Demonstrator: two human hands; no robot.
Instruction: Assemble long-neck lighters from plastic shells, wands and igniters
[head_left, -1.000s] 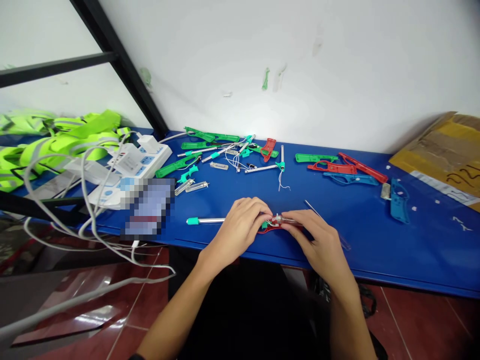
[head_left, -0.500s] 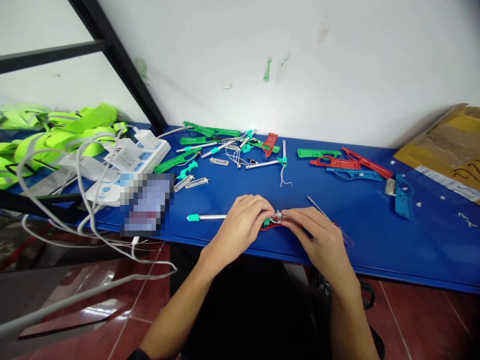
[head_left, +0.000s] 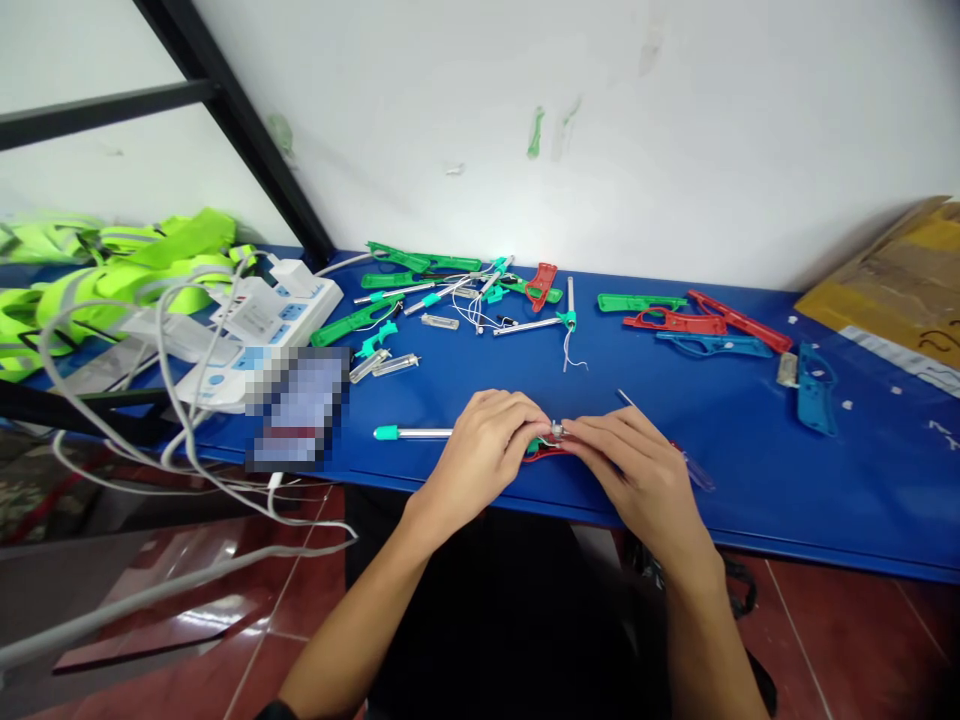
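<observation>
My left hand [head_left: 487, 450] is closed in a pinch beside thin white wires [head_left: 545, 441], which run out at its fingertips. Facing it, my right hand [head_left: 641, 465] pinches a small clear part with metal bits [head_left: 557, 429]. Below the fingertips lies a red plastic shell [head_left: 546, 456], mostly covered, with a bit of teal plastic [head_left: 534, 444] in it. A silver tube with a teal tip [head_left: 420, 434] sticks out leftward from behind my left hand. Behind my right hand show a thin metal shaft [head_left: 626, 398] and a clear purplish piece [head_left: 700, 473], partly hidden.
Green shells [head_left: 352, 320], a red shell [head_left: 541, 287], wired silver tubes [head_left: 529, 327] and clear parts [head_left: 395, 365] lie farther back. Rightward are red shells [head_left: 679, 320], blue shells [head_left: 816, 390] and a cardboard box [head_left: 892, 270]. A power strip [head_left: 300, 320], phone [head_left: 300, 405] and cables stand left.
The camera view has shifted slightly. Both hands keep nearly the same pinch over the red shell, with only a small shift of the right fingers.
</observation>
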